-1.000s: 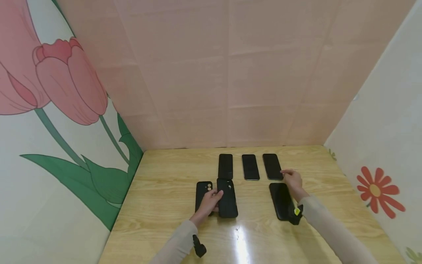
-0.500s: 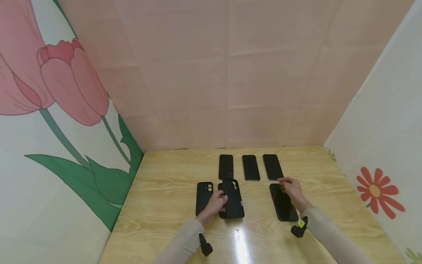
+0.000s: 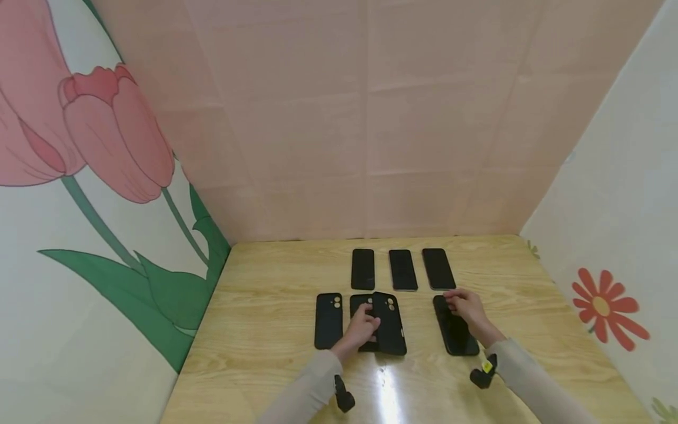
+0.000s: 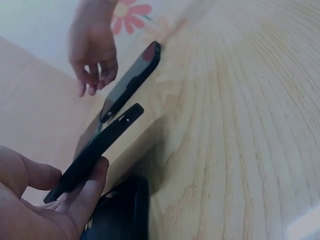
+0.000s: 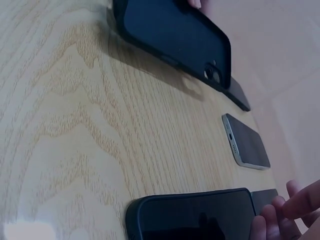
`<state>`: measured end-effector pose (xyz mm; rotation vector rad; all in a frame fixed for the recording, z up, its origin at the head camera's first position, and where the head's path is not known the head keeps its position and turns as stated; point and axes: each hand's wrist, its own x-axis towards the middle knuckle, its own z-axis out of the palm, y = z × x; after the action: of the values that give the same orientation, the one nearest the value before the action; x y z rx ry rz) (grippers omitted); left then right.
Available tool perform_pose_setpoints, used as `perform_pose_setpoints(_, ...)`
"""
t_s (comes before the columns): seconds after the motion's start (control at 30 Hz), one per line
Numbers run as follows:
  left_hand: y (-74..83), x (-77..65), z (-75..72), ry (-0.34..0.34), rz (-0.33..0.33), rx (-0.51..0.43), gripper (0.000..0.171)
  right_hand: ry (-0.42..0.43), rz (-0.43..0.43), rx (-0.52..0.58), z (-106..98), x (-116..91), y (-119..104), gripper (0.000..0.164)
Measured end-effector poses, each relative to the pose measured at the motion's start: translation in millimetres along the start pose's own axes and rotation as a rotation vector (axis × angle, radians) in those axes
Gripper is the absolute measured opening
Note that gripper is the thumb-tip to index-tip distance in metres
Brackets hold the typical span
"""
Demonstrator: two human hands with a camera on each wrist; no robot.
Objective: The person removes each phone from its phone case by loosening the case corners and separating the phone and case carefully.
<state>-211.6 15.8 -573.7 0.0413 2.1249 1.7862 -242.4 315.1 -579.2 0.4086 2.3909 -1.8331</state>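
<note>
Left hand [image 3: 360, 331] in pinch on tilted black case [image 3: 391, 330], right hand [image 3: 468, 307] loose near phone [image 3: 458, 338]

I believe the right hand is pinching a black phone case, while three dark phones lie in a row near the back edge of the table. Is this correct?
Not quite: the left wrist view shows the left hand pinching the black phone case. Three dark phones do lie in a row near the back edge of the table.

Pale wood-grain table [image 3: 270, 300]: three slim dark phones [image 3: 403, 270] (back row), two black camera-holed cases [image 3: 328, 323], one thick-rimmed black phone [image 3: 452, 331].
</note>
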Motion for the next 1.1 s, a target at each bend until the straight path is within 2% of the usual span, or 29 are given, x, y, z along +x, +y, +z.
perform_pose_setpoints(0.17, -1.1, 1.8, 9.9, -0.005, 0.017, 0.029, 0.045, 0.003, 0.009, 0.003, -0.7, -2.0, -0.9, 0.026)
perform_pose_setpoints(0.43, 1.2, 5.5, 25.1, 0.000, 0.011, 0.004, 0.044, -0.002, 0.021, 0.010, -2.7, -1.6, 0.6, 0.025)
perform_pose_setpoints(0.63, -4.3, 9.1, 33.8, 0.001, -0.003, 0.004, 0.043, -0.001, 0.037, -0.004, -2.7, -0.3, 2.8, 0.026)
perform_pose_setpoints(0.9, -3.4, 11.2, 43.7, 0.002, 0.014, 0.001, 0.051, -0.003, 0.053, -0.025, -1.6, -0.5, 3.5, 0.029)
perform_pose_setpoints(1.1, -0.3, 12.9, 47.2, 0.014, 0.051, 0.150, 0.053, -0.016, 0.050, -0.020, -2.6, -2.9, 1.3, 0.030)
